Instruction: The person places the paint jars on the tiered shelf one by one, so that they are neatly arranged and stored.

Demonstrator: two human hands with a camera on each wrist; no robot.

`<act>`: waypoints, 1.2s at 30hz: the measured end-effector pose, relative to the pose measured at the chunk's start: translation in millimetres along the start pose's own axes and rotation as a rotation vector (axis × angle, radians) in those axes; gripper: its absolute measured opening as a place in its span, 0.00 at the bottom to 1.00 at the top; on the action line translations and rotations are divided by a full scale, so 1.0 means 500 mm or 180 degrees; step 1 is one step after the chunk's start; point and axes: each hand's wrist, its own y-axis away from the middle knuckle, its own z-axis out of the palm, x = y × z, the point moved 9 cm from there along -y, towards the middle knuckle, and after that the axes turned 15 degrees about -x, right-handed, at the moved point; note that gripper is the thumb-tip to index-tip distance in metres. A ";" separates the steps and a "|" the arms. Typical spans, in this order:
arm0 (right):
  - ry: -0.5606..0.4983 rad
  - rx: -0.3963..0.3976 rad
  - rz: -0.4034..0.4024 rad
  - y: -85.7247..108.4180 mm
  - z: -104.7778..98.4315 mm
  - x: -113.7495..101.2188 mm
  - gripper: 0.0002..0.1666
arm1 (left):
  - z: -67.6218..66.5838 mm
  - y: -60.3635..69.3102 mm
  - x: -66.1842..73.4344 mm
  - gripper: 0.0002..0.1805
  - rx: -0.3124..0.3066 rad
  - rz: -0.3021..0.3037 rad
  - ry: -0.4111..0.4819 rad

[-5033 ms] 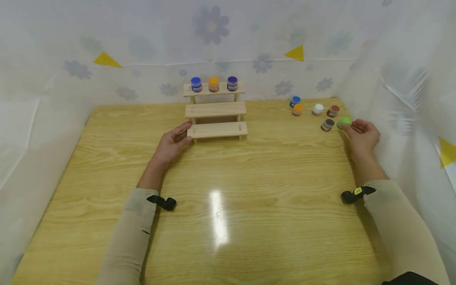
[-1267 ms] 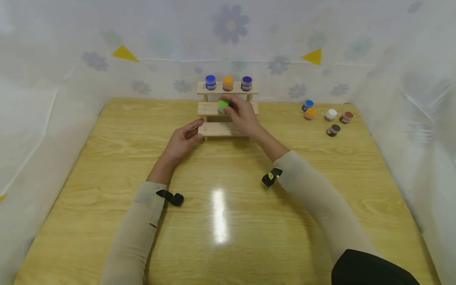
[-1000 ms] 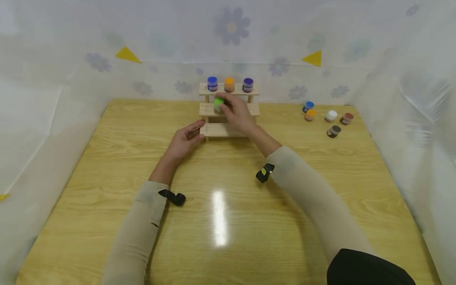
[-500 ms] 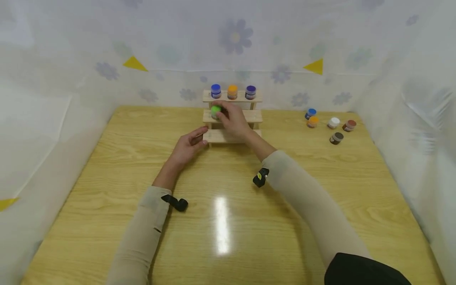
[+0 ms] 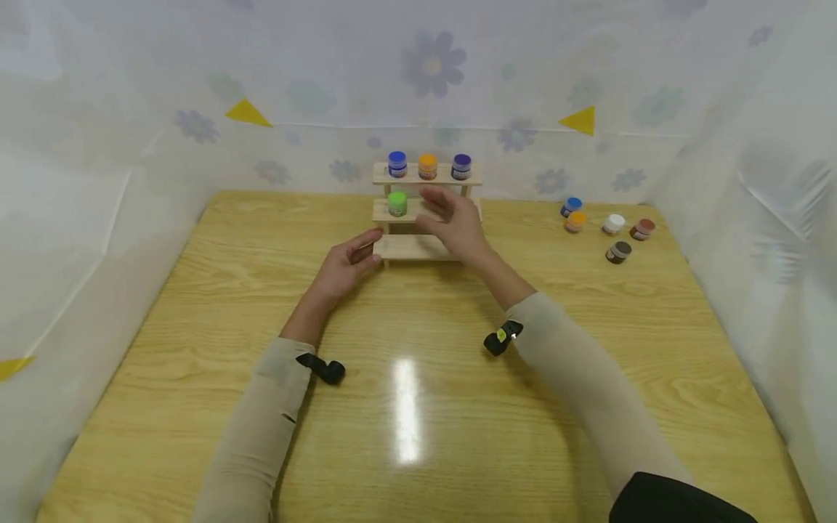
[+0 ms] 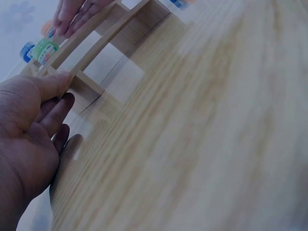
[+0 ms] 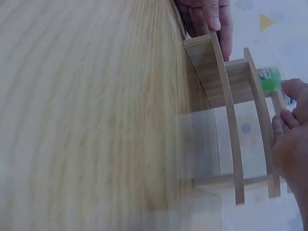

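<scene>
A three-step wooden display rack [image 5: 418, 248] stands at the back of the table. My left hand [image 5: 343, 270] holds the left end of its lowest step, thumb at the front edge and fingers beyond it. On the left of the middle step sits a green-capped paint jar [image 5: 397, 204], upright. Just right of that jar, my right hand [image 5: 454, 221] hovers with nothing in its fingers and covers part of the middle step. Along the top step stand a blue jar [image 5: 397, 165], an orange jar [image 5: 428, 167] and a dark purple jar [image 5: 461, 167].
At the table's back right stand a blue jar [image 5: 571, 207], an orange jar [image 5: 575, 222], a white jar [image 5: 613, 224], a brown-red jar [image 5: 643, 229] and a dark grey jar [image 5: 618, 253]. Flowered white sheeting [image 5: 314, 80] hangs behind the table.
My right hand brought the green jar from the right-hand group to the middle step, slid it left, then let go and drew back rightward. My left hand kept its place at the rack.
</scene>
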 end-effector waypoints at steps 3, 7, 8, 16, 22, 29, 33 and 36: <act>-0.0010 0.0131 -0.0113 0.032 -0.026 -0.005 0.29 | -0.001 0.000 0.003 0.30 0.0000 0.0022 -0.0043; 0.0026 0.0288 -0.0240 0.081 -0.061 -0.007 0.26 | -0.001 0.002 0.003 0.29 -0.0005 0.0009 -0.0066; 0.0022 0.0321 -0.0253 0.094 -0.068 -0.007 0.26 | -0.001 0.003 0.002 0.30 -0.0002 -0.0009 -0.0077; 0.0103 0.0492 -0.0070 0.191 -0.118 0.001 0.24 | -0.010 0.012 0.009 0.30 0.0000 -0.0112 -0.0067; -0.0101 0.0519 0.0140 0.252 -0.152 0.025 0.25 | -0.017 0.016 0.008 0.30 0.0032 -0.0070 -0.0052; -0.0331 0.0761 0.0543 0.330 -0.207 0.053 0.28 | -0.013 0.015 0.004 0.30 0.0020 -0.0011 -0.0024; -0.0520 0.1050 0.0854 0.379 -0.252 0.074 0.29 | -0.012 0.015 0.002 0.30 0.0027 -0.0004 -0.0023; -0.0654 0.1269 0.0941 0.409 -0.285 0.084 0.31 | -0.013 0.017 0.001 0.29 0.0037 0.0000 -0.0041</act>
